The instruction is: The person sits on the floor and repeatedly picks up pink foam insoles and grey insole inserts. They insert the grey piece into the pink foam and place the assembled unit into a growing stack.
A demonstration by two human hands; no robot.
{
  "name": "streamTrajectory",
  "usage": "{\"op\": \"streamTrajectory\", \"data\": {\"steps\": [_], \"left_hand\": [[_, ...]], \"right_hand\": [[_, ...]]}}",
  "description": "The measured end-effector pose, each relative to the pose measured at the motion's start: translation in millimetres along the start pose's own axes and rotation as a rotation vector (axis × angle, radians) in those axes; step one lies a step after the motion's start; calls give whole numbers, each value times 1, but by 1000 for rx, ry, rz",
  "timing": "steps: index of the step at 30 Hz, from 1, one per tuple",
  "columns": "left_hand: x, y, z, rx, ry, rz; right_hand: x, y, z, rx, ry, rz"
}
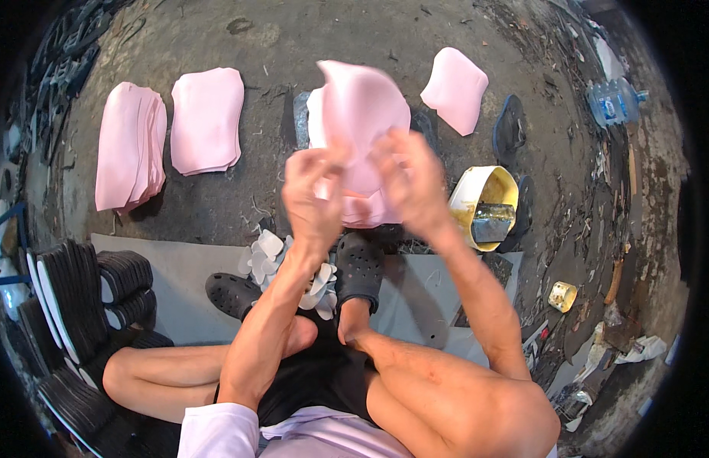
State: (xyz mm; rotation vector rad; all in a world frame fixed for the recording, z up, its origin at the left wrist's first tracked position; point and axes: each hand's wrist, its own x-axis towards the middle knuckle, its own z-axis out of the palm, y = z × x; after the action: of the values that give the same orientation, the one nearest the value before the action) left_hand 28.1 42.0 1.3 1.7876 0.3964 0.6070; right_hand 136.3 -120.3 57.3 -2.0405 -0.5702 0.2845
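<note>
Sitting low on the ground with knees drawn up and dark clogs on the feet, the person works over a grey mat with small white offcuts scattered by the toes and stacks of black soles at the left. Just above the feet, the left hand and right hand are raised together, fingers curled closed around the lower edges of a pale pink sheet; each hand pinches one side, thumbs toward the middle, though the picture is blurred there and the exact finger placement cannot be told. The sheet stands up between the hands and bows over at its top, so it seems thin, light and floppy, likely foam or soft rubber, bending rather than cracking; it looks matt, not slippery. Holding it at two opposite edges, as here, appears the sound way, since a single pinch would let it droop. It is a rounded, sole-like cut piece, plain pink, without visible marks. Beneath it lies a heap of like pink pieces. Farther off rest three more pink piles, a yellow glue tin with a brush at the right, and a clear water bottle beyond.
</note>
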Motion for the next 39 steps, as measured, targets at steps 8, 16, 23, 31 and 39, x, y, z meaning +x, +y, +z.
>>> {"op": "streamTrajectory", "data": {"steps": [8, 16, 23, 31, 39], "left_hand": [[-23, 22, -35, 182, -357, 69], [31, -2, -16, -1031, 163, -608], [89, -53, -65, -834, 571, -776], [170, -148, -96, 532, 512, -573], [226, -112, -105, -541, 226, -614]], "right_hand": [[64, -64, -84, 89, 241, -239], [3, 8, 24, -265, -242, -346], [-8, -6, 5, -113, -202, -128], [-28, -4, 8, 35, -232, 95], [-18, -17, -5, 125, -158, 116]]}}
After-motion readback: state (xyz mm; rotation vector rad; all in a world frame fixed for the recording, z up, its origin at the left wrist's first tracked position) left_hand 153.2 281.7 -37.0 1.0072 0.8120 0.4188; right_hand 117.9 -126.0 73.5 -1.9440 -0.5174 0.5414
